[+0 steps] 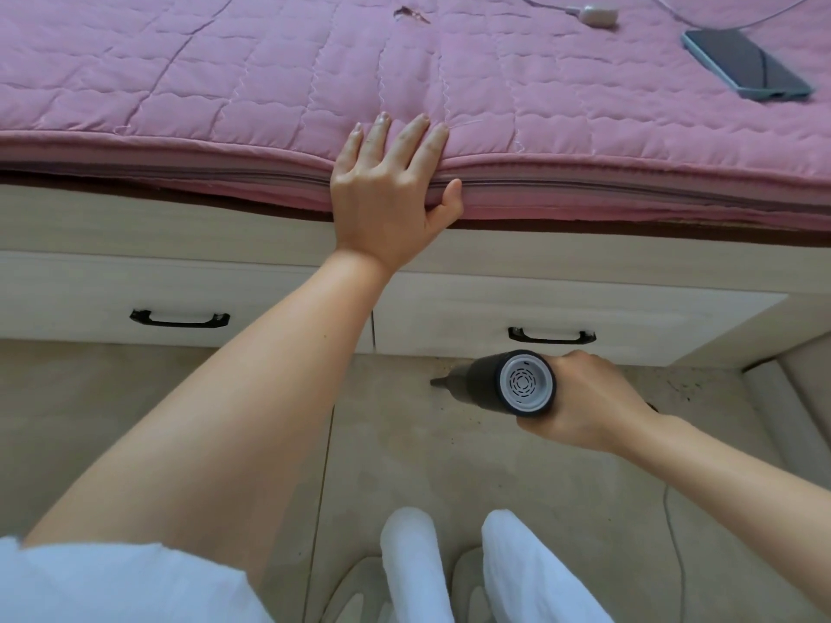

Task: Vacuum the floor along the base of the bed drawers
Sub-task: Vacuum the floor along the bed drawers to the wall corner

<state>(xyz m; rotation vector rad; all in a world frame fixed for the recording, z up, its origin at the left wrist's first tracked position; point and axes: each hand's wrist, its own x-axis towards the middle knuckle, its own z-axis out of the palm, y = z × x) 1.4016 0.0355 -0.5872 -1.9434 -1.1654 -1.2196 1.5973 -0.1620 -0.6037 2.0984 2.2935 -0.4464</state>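
My right hand [589,402] is shut on a small black handheld vacuum [508,382] with a grey vented rear cap. Its narrow nozzle points left, low over the beige floor [404,465], just in front of the right bed drawer [562,312]. Dark specks of dirt lie on the floor along the drawer base, to the right of the vacuum. My left hand [386,195] rests flat on the edge of the pink quilted mattress [225,83], fingers spread on top and thumb on its side. The left drawer [180,299] has a black handle.
A phone [746,65] and a white charger with a cable [593,13] lie on the bed at the far right. A thin cable [674,546] runs across the floor at lower right. My legs and slippers [467,573] stand below the vacuum.
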